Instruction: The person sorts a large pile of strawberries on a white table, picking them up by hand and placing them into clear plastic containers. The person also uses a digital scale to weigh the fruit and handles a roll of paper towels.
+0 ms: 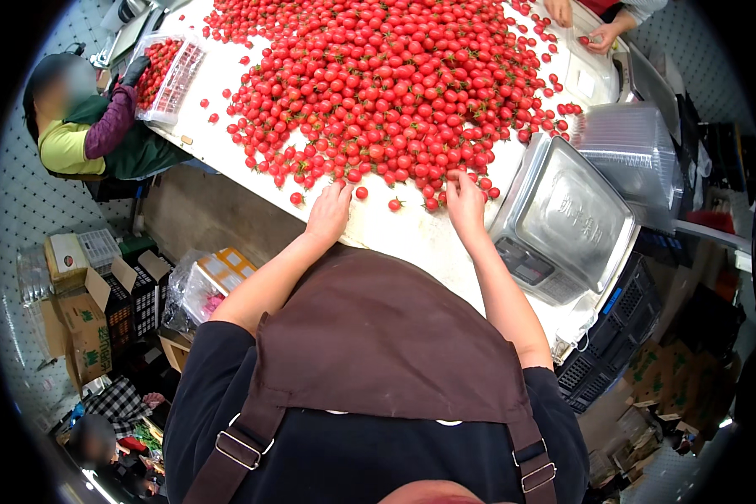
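Note:
A large pile of red cherry tomatoes, many with green stems, spreads over the white tabletop in front of me. At the pile's near edge is my left hand, back up, its fingertips by a few tomatoes. My right hand reaches the same edge further right, fingers bent beside several tomatoes. Whether either hand grips a tomato is hidden by the fingers. A loose tomato lies on the table between the hands, and another tomato sits left of my left hand.
A metal-topped weighing scale stands right of my right arm. Behind it are stacked clear plastic containers. At the left, a gloved person handles a clear crate of tomatoes. Another person's hands work at the upper right. Cardboard boxes stand lower left.

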### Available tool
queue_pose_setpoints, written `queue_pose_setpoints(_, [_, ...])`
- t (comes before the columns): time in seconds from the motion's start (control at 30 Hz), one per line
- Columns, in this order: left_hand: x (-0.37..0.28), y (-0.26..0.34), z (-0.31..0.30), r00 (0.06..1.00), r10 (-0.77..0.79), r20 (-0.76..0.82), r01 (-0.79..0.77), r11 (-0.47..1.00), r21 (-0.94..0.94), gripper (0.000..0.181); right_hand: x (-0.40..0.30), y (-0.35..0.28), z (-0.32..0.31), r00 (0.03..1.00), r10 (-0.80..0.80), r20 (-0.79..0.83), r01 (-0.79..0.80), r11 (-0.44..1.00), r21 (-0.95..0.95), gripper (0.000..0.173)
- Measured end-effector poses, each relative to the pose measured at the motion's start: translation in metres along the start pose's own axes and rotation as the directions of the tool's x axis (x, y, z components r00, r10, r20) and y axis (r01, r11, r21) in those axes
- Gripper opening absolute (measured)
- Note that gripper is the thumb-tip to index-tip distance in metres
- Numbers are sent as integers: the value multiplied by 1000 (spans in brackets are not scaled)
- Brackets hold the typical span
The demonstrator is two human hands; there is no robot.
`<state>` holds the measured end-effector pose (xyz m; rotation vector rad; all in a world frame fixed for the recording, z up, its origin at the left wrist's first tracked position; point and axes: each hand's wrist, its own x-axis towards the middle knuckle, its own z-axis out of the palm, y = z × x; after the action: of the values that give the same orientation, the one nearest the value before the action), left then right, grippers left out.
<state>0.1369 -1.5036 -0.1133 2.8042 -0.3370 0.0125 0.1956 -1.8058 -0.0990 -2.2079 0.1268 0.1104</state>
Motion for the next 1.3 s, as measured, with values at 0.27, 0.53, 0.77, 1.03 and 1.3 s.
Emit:
queue_pose_setpoints(0.27, [27,-10,-28,995,-38,-89,22,984,-177,38,54,-23,19,995,17,97,29,888,-458,26])
queue_pose_setpoints(0.53, [77,-7,-58,994,-46,-96,-5,882,-471,35,48,-40,13,892,353,284,-444,806,391,22])
queue_pose_setpoints(0.77, [118,39,-70,951,299,76,-158,684,-712,47,5,-81,36,818,294,494,-569,534,625,28])
queue_pose_setpoints(1.03, [133,24,-43,900,202,385,233,524,-819,15,28,-51,9,904,413,-114,-357,873,331,24])
queue_pose_setpoints(1.3, [133,13,-57,738,102,667,651,151,-744,35,68,11,-10,954,81,-290,-206,878,-433,30])
